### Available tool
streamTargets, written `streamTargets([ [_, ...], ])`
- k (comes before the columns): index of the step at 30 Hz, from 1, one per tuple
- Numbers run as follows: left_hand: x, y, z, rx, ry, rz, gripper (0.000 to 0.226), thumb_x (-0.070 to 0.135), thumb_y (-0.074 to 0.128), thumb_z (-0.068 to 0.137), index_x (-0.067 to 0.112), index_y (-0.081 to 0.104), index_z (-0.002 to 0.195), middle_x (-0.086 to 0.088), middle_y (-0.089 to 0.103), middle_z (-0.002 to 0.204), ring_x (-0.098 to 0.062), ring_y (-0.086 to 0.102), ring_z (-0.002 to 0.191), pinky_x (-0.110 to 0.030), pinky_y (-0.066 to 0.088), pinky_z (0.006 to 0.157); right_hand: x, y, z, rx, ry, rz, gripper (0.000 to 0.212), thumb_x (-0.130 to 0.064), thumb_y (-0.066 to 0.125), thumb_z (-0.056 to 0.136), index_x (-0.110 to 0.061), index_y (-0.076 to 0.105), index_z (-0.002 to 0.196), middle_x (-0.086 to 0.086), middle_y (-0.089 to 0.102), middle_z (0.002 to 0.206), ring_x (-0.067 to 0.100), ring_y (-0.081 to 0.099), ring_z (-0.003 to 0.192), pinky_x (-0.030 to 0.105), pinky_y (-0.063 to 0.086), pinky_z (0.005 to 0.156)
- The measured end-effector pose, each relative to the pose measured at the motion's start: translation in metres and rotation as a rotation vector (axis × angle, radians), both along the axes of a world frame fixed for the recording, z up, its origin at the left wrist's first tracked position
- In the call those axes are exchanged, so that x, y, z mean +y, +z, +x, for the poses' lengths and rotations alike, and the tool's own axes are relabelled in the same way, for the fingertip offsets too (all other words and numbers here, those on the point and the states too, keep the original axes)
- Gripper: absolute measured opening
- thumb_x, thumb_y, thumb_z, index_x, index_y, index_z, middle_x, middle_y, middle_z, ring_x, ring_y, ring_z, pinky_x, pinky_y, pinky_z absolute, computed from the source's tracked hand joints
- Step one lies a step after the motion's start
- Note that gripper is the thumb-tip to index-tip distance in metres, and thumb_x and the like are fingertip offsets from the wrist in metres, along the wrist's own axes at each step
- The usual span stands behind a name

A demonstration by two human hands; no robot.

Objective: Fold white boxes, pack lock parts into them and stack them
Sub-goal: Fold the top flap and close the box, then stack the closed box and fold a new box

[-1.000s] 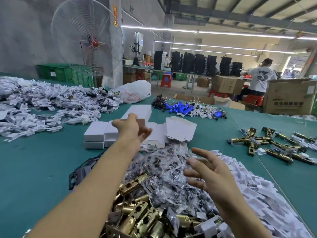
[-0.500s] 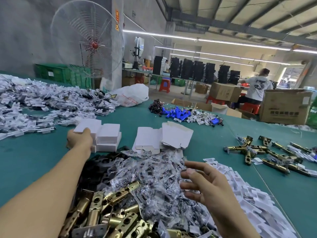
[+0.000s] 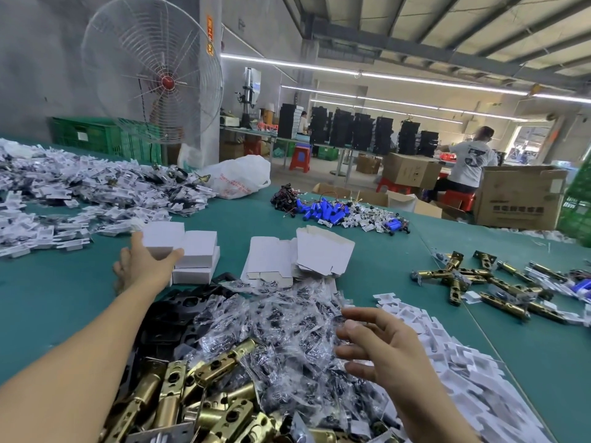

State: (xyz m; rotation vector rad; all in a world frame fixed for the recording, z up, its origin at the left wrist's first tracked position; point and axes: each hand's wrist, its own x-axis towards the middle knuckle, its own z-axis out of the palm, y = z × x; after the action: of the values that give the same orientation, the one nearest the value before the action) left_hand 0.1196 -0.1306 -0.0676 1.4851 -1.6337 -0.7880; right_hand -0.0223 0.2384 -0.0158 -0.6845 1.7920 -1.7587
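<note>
Our left hand grasps the top folded white box on the stack of white boxes; our right hand hangs relaxed, holding nothing, over bagged screws nearer us than that stack, flat box blanks just right of it

Left hand with white box, from centre onto stack

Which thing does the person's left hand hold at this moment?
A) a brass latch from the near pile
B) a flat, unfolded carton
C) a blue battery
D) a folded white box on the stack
D: the left hand grips the top folded white box of the stack with thumb and fingers, while the right hand hovers open above the clear bags.
</note>
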Motion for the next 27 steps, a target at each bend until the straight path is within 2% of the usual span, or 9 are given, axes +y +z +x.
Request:
streamTargets([
  [3,0.002,0.003,-0.002,-0.063,0.013,-0.034,0.087,0.047,0.077,0.082,0.029,0.028,0.151,-0.011,0.030,0.155,-0.038,0.025,0.140,-0.059,0.028,0.111,-0.001,-0.001,0.000,0.008,-0.002,0.014,0.013,-0.013,0.066,0.092,-0.019,0.071,0.102,0.007,0.075,0.088,0.016,0.069,0.068,0.024,0.054,0.057],
  [6,0.016,0.009,-0.013,-0.212,0.090,-0.280,0.082,0.035,0.084,0.075,0.029,0.039,0.143,-0.008,0.025,0.153,-0.036,0.026,0.138,-0.056,0.025,0.112,-0.001,-0.001,-0.001,0.012,0.002,0.024,0.012,-0.013,0.066,0.092,-0.020,0.071,0.101,0.006,0.075,0.088,0.016,0.069,0.068,0.025,0.055,0.058],
  [8,0.030,0.019,-0.028,-0.298,0.027,-0.565,0.064,0.027,0.085,0.075,0.020,0.055,0.132,-0.014,0.041,0.141,-0.036,0.039,0.127,-0.051,0.034,0.104,-0.001,-0.002,-0.001,0.016,0.001,0.023,0.012,-0.013,0.066,0.092,-0.020,0.071,0.101,0.006,0.075,0.087,0.016,0.069,0.068,0.024,0.054,0.058],
  [10,0.045,0.033,-0.048,-0.326,-0.159,-0.685,0.035,0.026,0.076,0.084,0.017,0.065,0.116,-0.012,0.058,0.122,-0.033,0.051,0.114,-0.045,0.042,0.092,0.000,-0.002,-0.001,0.018,-0.006,0.026,0.013,-0.012,0.066,0.092,-0.019,0.071,0.101,0.006,0.075,0.086,0.016,0.069,0.067,0.024,0.054,0.056],
  [12,0.058,0.045,-0.072,-0.352,-0.398,-0.524,0.027,0.032,0.067,0.091,0.022,0.064,0.116,-0.003,0.064,0.114,-0.027,0.057,0.110,-0.041,0.048,0.090,-0.001,-0.001,-0.001,0.012,-0.005,0.035,0.013,-0.010,0.065,0.092,-0.018,0.070,0.101,0.008,0.074,0.087,0.016,0.068,0.066,0.024,0.053,0.056],
  [14,0.068,0.051,-0.095,-0.426,-0.566,-0.221,0.040,0.038,0.066,0.091,0.022,0.056,0.127,-0.001,0.062,0.123,-0.025,0.058,0.113,-0.041,0.049,0.095,-0.001,-0.001,-0.002,-0.004,-0.003,0.037,0.012,-0.009,0.065,0.092,-0.015,0.070,0.101,0.013,0.073,0.090,0.016,0.067,0.064,0.025,0.052,0.055],
  [17,0.074,0.041,-0.120,-0.507,-0.610,0.028,0.056,0.040,0.064,0.093,0.011,0.047,0.138,-0.010,0.053,0.140,-0.031,0.053,0.124,-0.038,0.046,0.099,-0.002,-0.002,-0.004,0.004,-0.004,0.048,0.011,-0.009,0.064,0.093,-0.014,0.069,0.101,0.016,0.072,0.091,0.015,0.066,0.062,0.028,0.050,0.057],
  [22,0.074,0.010,-0.131,-0.582,-0.443,0.060,0.045,0.046,0.069,0.086,0.016,0.051,0.116,-0.010,0.060,0.125,-0.031,0.057,0.114,-0.041,0.050,0.096,-0.004,-0.010,-0.008,0.018,0.005,0.065,0.010,-0.011,0.066,0.092,-0.016,0.069,0.100,0.013,0.070,0.088,0.017,0.066,0.063,0.029,0.049,0.057],
  [27,0.074,-0.003,-0.130,-0.482,-0.325,-0.039,0.059,0.050,0.077,0.082,0.020,0.055,0.127,-0.007,0.064,0.125,-0.030,0.058,0.116,-0.043,0.048,0.096,-0.007,-0.015,-0.010,0.028,0.003,0.091,0.009,-0.013,0.067,0.092,-0.019,0.070,0.098,0.009,0.070,0.085,0.015,0.067,0.061,0.028,0.050,0.057],
])
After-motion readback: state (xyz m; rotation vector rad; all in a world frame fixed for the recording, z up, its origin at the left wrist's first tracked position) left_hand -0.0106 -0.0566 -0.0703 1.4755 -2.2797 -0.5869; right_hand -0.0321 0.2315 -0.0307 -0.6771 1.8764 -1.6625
